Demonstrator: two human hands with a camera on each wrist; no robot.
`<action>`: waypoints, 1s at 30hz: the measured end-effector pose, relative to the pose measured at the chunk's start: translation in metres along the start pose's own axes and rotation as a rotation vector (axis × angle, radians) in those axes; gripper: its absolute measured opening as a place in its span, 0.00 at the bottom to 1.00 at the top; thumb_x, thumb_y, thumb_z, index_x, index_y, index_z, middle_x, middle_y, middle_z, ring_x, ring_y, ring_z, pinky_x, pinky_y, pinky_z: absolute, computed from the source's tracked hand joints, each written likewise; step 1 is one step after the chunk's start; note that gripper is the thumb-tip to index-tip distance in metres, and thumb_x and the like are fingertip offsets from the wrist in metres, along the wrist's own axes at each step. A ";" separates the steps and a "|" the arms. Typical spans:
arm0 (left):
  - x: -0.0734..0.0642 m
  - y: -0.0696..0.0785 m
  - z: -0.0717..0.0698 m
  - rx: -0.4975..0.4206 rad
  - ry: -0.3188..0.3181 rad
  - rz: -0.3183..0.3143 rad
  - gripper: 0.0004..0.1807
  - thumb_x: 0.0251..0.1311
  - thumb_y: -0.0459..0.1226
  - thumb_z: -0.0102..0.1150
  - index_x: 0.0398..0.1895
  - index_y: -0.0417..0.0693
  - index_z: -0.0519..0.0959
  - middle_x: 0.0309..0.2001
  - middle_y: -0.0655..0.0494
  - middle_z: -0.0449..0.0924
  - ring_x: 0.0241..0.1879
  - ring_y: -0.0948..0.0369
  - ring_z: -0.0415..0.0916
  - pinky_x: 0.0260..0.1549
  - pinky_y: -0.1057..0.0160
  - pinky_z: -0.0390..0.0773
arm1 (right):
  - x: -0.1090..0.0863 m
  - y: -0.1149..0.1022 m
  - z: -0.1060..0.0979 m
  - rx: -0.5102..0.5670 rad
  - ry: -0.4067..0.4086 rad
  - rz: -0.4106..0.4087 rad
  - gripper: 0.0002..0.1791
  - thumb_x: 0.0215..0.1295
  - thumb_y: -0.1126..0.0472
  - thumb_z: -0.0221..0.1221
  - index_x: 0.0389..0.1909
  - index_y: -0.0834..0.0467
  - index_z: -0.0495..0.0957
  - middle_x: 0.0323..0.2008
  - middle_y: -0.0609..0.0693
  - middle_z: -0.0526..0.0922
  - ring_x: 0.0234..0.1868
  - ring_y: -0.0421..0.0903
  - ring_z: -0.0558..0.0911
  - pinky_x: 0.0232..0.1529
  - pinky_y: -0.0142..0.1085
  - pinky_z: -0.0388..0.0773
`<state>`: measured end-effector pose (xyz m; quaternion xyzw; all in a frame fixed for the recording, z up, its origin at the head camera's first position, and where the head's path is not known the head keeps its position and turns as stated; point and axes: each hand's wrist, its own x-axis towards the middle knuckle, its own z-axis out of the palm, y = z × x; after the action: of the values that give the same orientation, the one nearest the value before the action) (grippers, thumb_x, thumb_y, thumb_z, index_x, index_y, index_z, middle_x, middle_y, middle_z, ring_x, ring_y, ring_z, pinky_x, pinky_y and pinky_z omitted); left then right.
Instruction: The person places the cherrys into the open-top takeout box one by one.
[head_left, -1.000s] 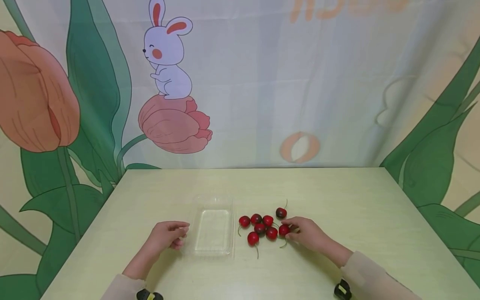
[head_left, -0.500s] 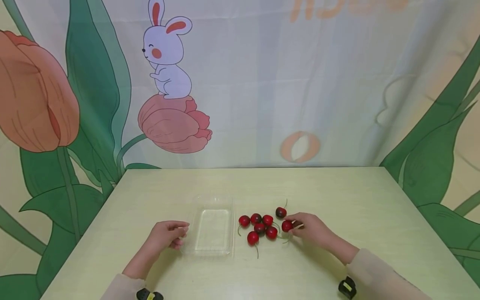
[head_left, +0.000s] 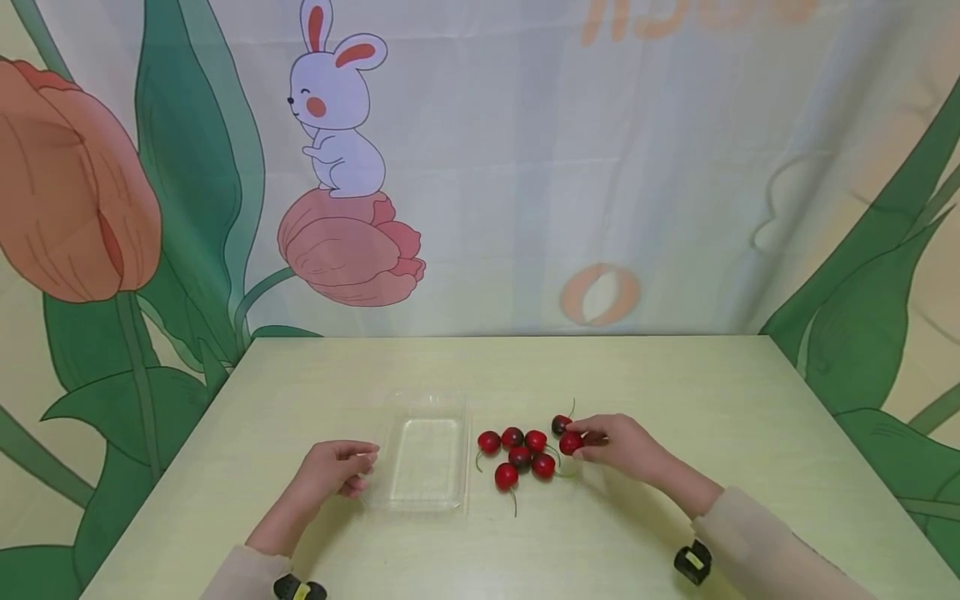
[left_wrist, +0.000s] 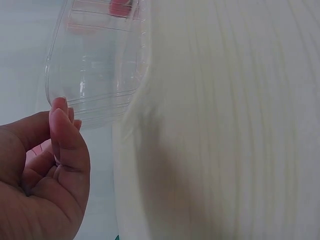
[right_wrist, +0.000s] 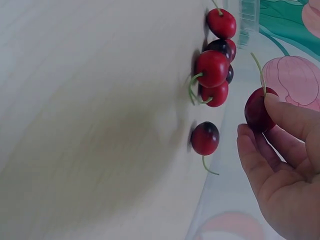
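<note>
My right hand (head_left: 622, 450) pinches a dark red cherry (right_wrist: 257, 111) between thumb and fingertips, its green stem pointing up past the thumb in the right wrist view. The fruit is held up off the table. Just beyond it in the head view lies a darker cherry (head_left: 560, 424) with its stem pointing away. Several more red cherries (head_left: 507, 477) are clustered on the table to the left. My left hand (head_left: 333, 468) is at the left side of a clear plastic container (head_left: 426, 467), its thumb and fingertips pinching the rim in the left wrist view.
The pale table (head_left: 675, 392) ends at a backdrop (head_left: 480, 167) printed with a rabbit and tulips. The container stands left of the cherries, between them and the left hand. Both wrists carry black devices near the sleeves.
My right hand has lifted a cherry from the right edge of the cluster and shifted slightly away from me with it. The left hand and container have stayed in place.
</note>
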<state>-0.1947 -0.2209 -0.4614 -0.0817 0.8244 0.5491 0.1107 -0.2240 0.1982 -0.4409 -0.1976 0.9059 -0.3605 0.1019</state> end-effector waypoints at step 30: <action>0.002 -0.001 0.001 0.007 -0.001 -0.012 0.19 0.70 0.32 0.56 0.59 0.27 0.77 0.31 0.52 0.85 0.21 0.65 0.75 0.24 0.67 0.81 | 0.043 -0.049 0.023 0.030 -0.086 -0.025 0.22 0.66 0.65 0.65 0.60 0.66 0.80 0.48 0.58 0.88 0.47 0.48 0.86 0.48 0.39 0.86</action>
<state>-0.1961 -0.2204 -0.4630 -0.0858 0.8258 0.5455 0.1147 -0.2416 0.1334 -0.4250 -0.2224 0.8926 -0.3666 0.1392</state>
